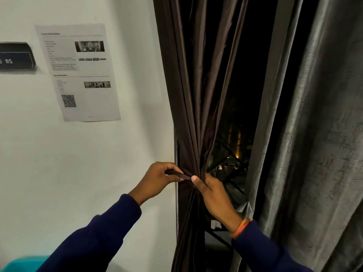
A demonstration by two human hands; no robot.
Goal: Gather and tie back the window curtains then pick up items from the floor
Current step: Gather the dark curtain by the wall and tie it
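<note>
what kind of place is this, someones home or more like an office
Hard to say, but it looks more like a rented or shared room than a private home: a printed sheet with photos and a QR code is stuck on the white wall beside a dark sign. Full-length curtains cover a window, dark outside.

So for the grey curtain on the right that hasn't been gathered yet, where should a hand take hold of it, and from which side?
Probably the grey curtain is best gripped along its inner vertical edge beside the dark window gap, at about the height where the brown curtain is cinched. Come from the window side, the left in this view: that edge hangs free in long folds, so fingers can wrap it and sweep the cloth outward.
</note>
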